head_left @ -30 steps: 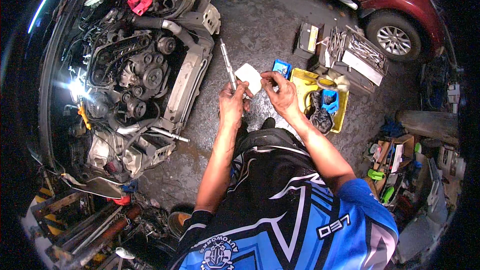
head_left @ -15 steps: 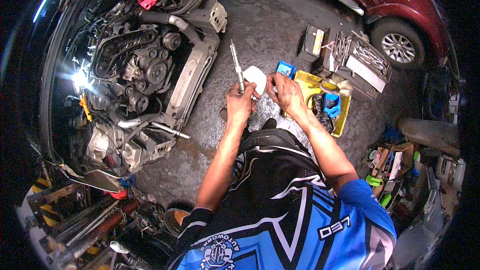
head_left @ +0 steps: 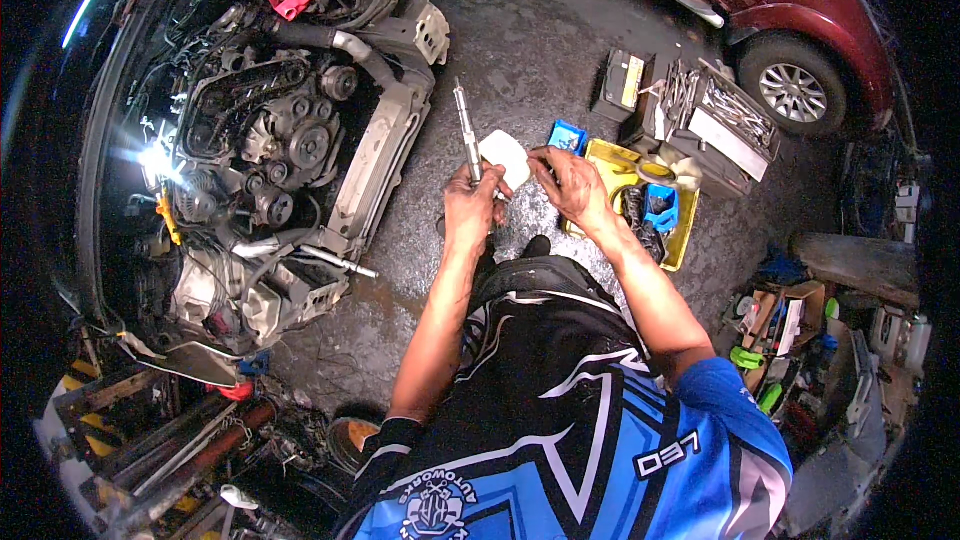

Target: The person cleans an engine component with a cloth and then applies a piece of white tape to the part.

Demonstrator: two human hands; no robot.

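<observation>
My left hand (head_left: 472, 210) is closed around a slim silver metal rod (head_left: 467, 125) with a stepped, narrow tip, which points up and away from me. Beside the rod, at the thumb of the same hand, is a small white rounded tub (head_left: 506, 156); the fingers beneath it are partly hidden. My right hand (head_left: 573, 185) is bent, with its thumb and fingertips drawn together at the tub's right edge. Whatever those fingertips hold, if anything, is too small to make out.
An exposed engine (head_left: 290, 140) fills the left, lit by a bright work lamp (head_left: 160, 162). On the right are a yellow tray (head_left: 683, 252) with blue bins, a battery (head_left: 622, 83) and an open toolbox of wrenches (head_left: 738, 132). A dark red car (head_left: 790, 0) stands at the far right.
Both hands have shifted slightly left with the rod and the white tub. My right fingertips have come closer to the tub's edge.
</observation>
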